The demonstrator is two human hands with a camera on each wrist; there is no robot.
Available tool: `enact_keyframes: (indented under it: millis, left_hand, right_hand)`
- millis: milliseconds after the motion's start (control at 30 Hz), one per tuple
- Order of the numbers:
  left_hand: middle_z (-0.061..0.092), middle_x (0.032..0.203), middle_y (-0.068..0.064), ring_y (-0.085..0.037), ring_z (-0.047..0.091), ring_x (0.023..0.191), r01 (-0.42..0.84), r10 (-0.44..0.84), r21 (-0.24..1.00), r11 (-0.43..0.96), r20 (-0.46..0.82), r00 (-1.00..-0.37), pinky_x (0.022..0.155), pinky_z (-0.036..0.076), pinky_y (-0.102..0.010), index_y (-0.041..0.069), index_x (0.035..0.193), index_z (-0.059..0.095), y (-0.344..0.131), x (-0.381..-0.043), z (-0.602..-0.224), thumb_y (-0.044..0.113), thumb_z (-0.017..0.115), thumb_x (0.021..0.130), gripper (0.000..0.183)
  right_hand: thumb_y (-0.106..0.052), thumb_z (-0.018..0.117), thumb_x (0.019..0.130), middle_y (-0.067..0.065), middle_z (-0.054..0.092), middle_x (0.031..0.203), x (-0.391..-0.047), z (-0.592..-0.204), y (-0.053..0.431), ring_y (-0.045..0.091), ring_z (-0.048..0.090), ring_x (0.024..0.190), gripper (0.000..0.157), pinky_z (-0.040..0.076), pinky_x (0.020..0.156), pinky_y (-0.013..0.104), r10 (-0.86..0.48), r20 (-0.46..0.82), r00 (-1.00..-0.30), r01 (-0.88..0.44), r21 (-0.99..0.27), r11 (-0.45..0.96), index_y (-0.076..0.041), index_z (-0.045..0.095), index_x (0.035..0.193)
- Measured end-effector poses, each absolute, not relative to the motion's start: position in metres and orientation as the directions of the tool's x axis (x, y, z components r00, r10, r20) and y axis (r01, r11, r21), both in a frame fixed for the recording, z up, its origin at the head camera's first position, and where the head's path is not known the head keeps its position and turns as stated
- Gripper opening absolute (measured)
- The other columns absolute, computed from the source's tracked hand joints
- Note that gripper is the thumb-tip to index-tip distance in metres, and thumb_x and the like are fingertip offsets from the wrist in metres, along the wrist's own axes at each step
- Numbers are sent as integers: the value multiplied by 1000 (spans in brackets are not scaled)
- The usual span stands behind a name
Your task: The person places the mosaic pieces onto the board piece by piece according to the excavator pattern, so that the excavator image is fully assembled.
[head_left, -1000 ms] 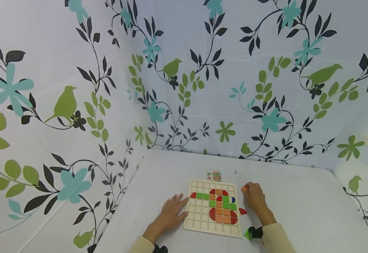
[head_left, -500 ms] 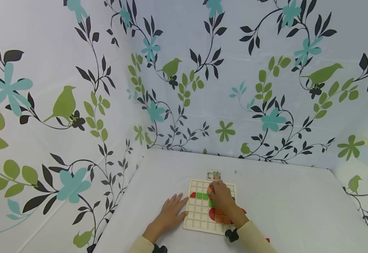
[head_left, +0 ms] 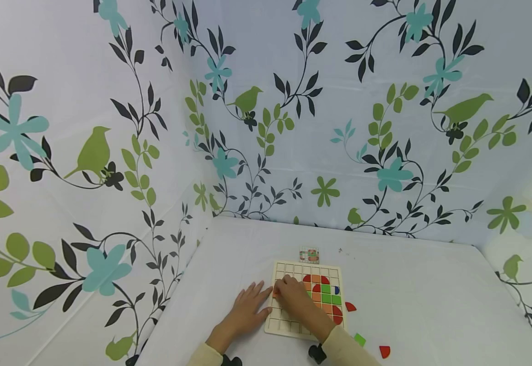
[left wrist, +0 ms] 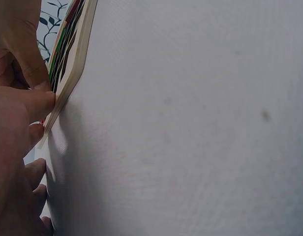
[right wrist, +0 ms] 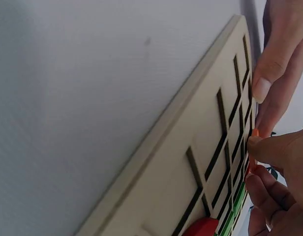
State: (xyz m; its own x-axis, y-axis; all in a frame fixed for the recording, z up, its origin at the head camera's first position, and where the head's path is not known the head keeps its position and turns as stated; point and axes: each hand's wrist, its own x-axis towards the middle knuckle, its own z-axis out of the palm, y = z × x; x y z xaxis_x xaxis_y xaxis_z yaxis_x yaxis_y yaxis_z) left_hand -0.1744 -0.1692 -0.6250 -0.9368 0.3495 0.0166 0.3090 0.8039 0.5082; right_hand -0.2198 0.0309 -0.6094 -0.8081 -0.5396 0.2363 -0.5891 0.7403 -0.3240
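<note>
A cream wooden grid board (head_left: 276, 325) lies on the white table, partly filled with red, orange, green and blue tiles. My right hand (head_left: 295, 299) reaches over its left side and pinches an orange tile (right wrist: 254, 147) between thumb and fingers, low over the cells by the left edge. My left hand (head_left: 246, 309) lies with fingers spread, its thumb and a fingertip touching the board's left edge. A green tile (right wrist: 239, 197) sits in the grid near the pinching fingers in the right wrist view. The right hand hides several tiles in the head view.
Loose on the table right of the board are a red quarter-round tile (head_left: 350, 306), a green tile (head_left: 360, 339) and another red tile (head_left: 385, 351). A small pattern card (head_left: 309, 255) lies behind the board. Patterned cloth (head_left: 266, 152) hangs behind the table.
My right hand has carried the orange tile from the table right of the board, across the grid, to its left edge. The left hand has stayed in place.
</note>
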Motion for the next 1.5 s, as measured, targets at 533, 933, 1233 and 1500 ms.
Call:
enact_keyframes:
  millis: [533,933,1233,1500]
  left_hand:
    - [38,168,-18,-47,30,157,290,330,499,817,8,-944,123,22,-73,17,159,49,-170,-178,-629,41,62,105,60]
    - [38,168,-18,-47,30,157,299,341,505,809,11,-940,123,22,-72,16,159,48,-168,-178,-628,40,61,106,60]
    - [38,168,-19,-47,30,156,296,337,507,810,12,-941,123,22,-73,15,159,48,-168,-177,-628,39,62,106,60]
    - [38,168,-18,-47,30,156,297,336,501,813,13,-942,123,23,-72,16,159,48,-169,-176,-630,39,62,106,60]
  right_hand:
    - [-21,78,98,-4,64,98,-225,-609,30,15,60,90,10,54,76,36,-533,228,-815,-580,-298,758,-19,73,106]
    - [-16,77,97,-5,63,96,-225,-606,34,16,59,90,9,48,72,32,-521,220,-824,-566,-329,756,-19,74,104]
    - [-8,74,98,-1,65,97,-222,-605,32,17,60,91,9,56,85,40,-528,224,-819,-573,-366,734,-15,76,104]
    - [-6,75,97,1,67,101,-218,-605,32,18,63,94,11,58,87,39,-544,264,-797,-604,-379,701,-11,76,106]
